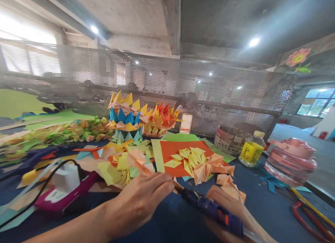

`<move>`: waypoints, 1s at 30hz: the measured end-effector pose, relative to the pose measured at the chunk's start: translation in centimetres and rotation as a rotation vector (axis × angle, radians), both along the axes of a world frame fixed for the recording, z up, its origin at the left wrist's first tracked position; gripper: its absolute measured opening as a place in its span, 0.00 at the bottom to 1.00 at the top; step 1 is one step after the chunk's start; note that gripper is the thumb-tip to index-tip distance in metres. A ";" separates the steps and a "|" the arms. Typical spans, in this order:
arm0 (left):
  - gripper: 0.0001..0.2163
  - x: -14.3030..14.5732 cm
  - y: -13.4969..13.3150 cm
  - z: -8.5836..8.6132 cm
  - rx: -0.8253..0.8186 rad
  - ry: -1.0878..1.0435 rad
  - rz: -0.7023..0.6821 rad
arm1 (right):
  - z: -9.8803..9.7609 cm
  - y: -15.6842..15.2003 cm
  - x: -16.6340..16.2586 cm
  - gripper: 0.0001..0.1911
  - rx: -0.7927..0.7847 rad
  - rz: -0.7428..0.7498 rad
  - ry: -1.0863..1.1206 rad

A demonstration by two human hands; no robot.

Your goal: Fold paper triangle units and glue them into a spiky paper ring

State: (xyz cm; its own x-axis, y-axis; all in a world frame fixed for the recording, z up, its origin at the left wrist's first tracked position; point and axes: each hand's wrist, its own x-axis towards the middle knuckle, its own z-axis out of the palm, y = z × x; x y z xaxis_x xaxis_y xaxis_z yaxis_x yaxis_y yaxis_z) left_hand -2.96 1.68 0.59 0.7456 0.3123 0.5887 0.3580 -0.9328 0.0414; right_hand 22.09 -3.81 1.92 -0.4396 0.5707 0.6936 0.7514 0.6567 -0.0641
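My left hand [145, 197] is closed, its fingertips pinching a small peach folded-paper piece [177, 184] that mostly hides behind them. A dark blue hot glue gun [216, 211] lies across my right hand [226, 199], whose fingers curl round it and are partly hidden. The gun's nozzle points left and meets the paper piece, or nearly so. Just beyond my hands, yellow folded-paper pieces [192, 158] and peach folded-paper pieces [202, 171] rest on an orange sheet [167, 150]. Loose coloured paper [111, 169] lies behind my left hand.
Left stands a purple power strip [82, 187] with a white plug [66, 176] and black cable. Folded-paper crowns [125, 120] stand at the back before a perforated metal screen [157, 79]. To the right are a yellow-labelled bottle [251, 150], a pink jug [291, 162] and red-handled scissors [300, 215].
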 end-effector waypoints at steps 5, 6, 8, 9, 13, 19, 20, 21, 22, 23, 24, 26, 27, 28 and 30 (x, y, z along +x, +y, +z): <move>0.11 0.0 -0.2 0.4 0.158 -0.012 -0.025 | -1.7 1.0 1.2 0.09 -0.253 0.117 0.044; 0.11 0.0 -0.2 0.5 0.170 -0.012 -0.030 | -1.8 1.0 1.3 0.08 -0.285 0.116 0.039; 0.11 0.1 -0.2 0.6 0.181 -0.007 -0.034 | -1.6 0.9 1.4 0.06 -0.317 0.109 0.029; 0.12 0.1 -0.2 0.5 0.187 -0.009 -0.031 | -1.5 0.8 1.4 0.05 -0.323 0.102 0.024; 0.11 0.0 -0.1 0.4 0.196 -0.017 -0.017 | -1.2 0.6 1.4 0.06 -0.325 0.069 -0.008; 0.13 -0.2 0.0 0.1 0.177 -0.015 0.012 | -1.2 0.4 1.5 0.07 -0.291 0.033 -0.034; 0.13 -0.2 0.0 0.1 0.185 -0.018 0.018 | -1.2 0.4 1.5 0.07 -0.288 0.030 -0.039; 0.13 -0.2 0.0 0.1 0.196 -0.021 0.023 | -1.1 0.3 1.5 0.07 -0.289 0.029 -0.046; 0.13 -0.2 0.0 0.1 0.206 -0.024 0.026 | -1.1 0.3 1.5 0.07 -0.294 0.026 -0.053; 0.13 -0.1 0.0 0.1 0.214 -0.029 0.029 | -1.1 0.4 1.5 0.07 -0.299 0.022 -0.059; 0.13 -0.1 0.0 0.1 0.216 -0.030 0.028 | -1.1 0.4 1.5 0.07 -0.302 0.019 -0.065; 0.13 -0.1 0.1 0.3 0.209 -0.019 0.025 | -1.2 0.5 1.6 0.07 -0.297 0.014 -0.075; 0.13 -0.1 0.1 0.4 0.206 -0.013 0.020 | -1.3 0.5 1.6 0.07 -0.294 0.015 -0.079; 0.13 -0.1 0.1 0.4 0.202 -0.008 0.017 | -1.3 0.6 1.6 0.08 -0.294 0.020 -0.083; 0.13 -0.1 0.1 0.4 0.199 -0.005 0.009 | -1.5 0.8 1.7 0.08 -0.296 0.032 -0.095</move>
State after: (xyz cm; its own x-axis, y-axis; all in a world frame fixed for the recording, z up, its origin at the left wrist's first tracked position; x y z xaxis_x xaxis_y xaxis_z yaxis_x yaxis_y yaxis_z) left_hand -3.04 1.76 1.02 0.7399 0.1958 0.6436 0.3667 -0.9195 -0.1418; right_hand 23.80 -3.05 0.44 -0.5154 0.7267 0.4542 0.7426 0.6433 -0.1865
